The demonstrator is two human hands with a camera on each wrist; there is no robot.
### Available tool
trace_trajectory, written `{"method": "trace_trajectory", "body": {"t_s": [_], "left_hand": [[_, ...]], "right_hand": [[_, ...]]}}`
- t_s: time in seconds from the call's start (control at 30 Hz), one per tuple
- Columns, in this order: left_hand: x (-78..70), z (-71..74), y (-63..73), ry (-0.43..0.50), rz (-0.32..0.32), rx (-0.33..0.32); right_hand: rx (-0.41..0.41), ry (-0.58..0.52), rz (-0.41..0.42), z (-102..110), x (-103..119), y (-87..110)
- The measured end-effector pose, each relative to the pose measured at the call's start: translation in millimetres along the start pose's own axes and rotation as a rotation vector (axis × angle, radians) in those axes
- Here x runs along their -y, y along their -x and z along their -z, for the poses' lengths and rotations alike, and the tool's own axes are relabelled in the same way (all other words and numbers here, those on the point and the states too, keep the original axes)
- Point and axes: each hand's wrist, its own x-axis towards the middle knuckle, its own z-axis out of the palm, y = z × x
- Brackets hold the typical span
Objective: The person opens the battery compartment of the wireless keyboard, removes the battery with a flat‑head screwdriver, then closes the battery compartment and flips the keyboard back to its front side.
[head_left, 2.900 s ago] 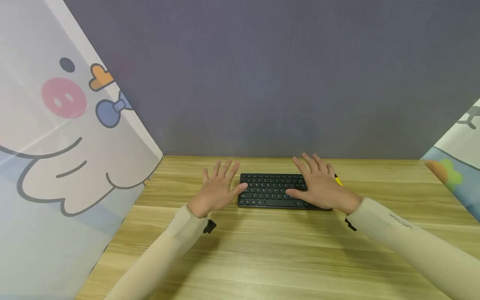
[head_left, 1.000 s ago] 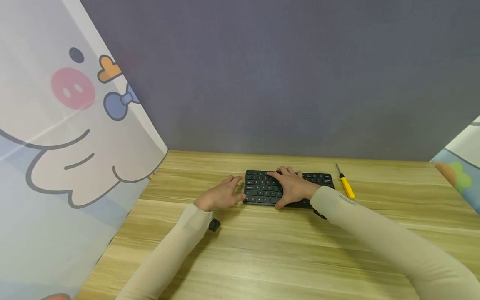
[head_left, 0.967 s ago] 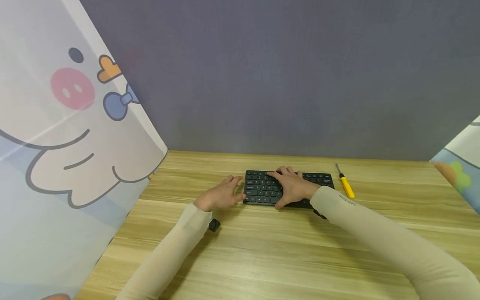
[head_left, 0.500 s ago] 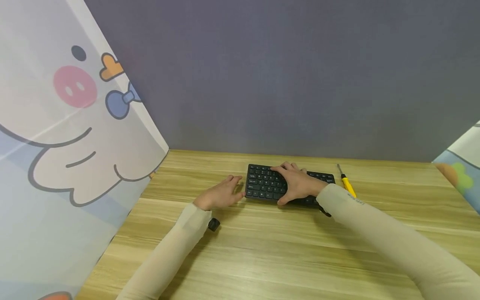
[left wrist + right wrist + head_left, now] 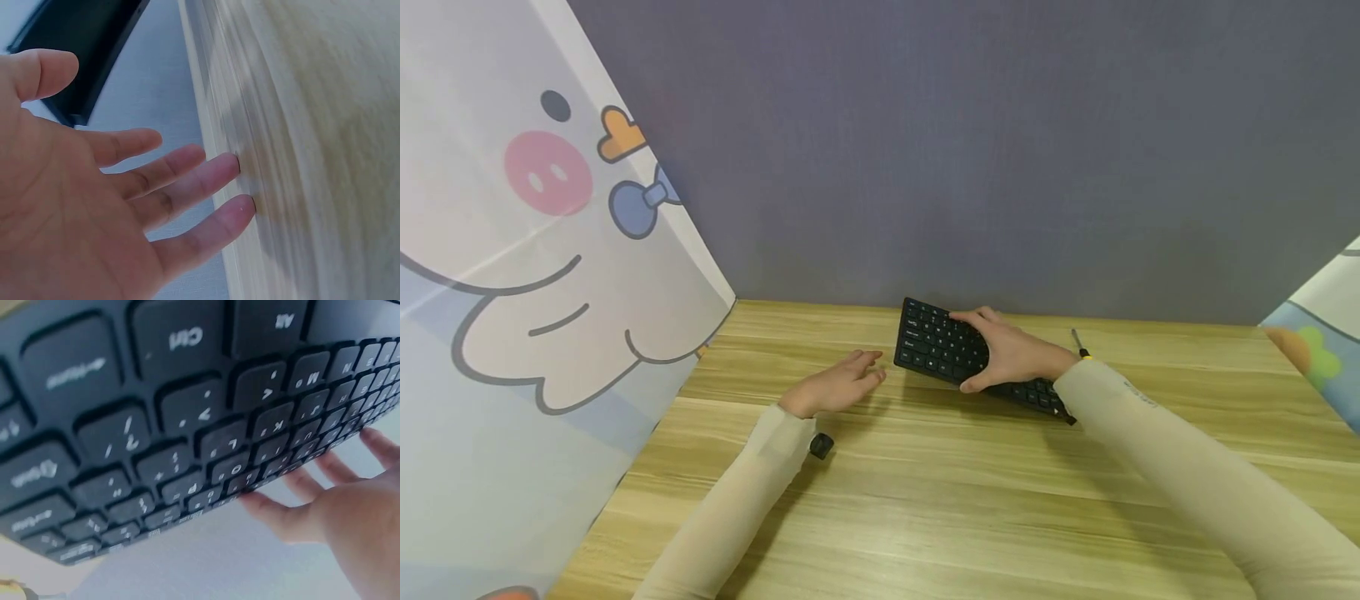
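Note:
A small black keyboard is held by my right hand, thumb on the front edge and fingers over the back edge. Its left end is lifted off the table, and its right end sits lower, near the wood. Seen from the right wrist, the lettered keys fill the view, with fingertips along the far edge. My left hand is just left of the keyboard, apart from it. In the left wrist view its fingers are loosely extended with nothing in them, and the keyboard's dark underside rises beyond the thumb.
A screwdriver lies behind my right forearm, its yellow handle mostly hidden by the sleeve. The wood-grain table ends at a grey partition. A cartoon-printed panel stands on the left, another on the right.
Both hands were spread at first; then the right moved onto the keyboard's middle. Since then it has raised the keyboard's left end and tilted it. The left hand has stayed nearly in place.

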Motion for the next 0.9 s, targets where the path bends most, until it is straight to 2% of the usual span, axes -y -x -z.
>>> {"method": "trace_trajectory", "body": {"t_s": [0.2,0.57,0.9], "left_hand": [[0.9,-1.3,0.2,0.021,-0.005,-0.004],[-0.9,-1.9,-2.0,0.007,-0.031,-0.027],[-0.1,-2.6,-2.9,-0.002,-0.056,-0.022]], "right_hand": [[-0.028,-0.078,0.012,8,2,3.7],[-0.122,-0.112,0.03,17,5,6.1],[-0.167,-0.163,0.109,22,6,7.4]]}}
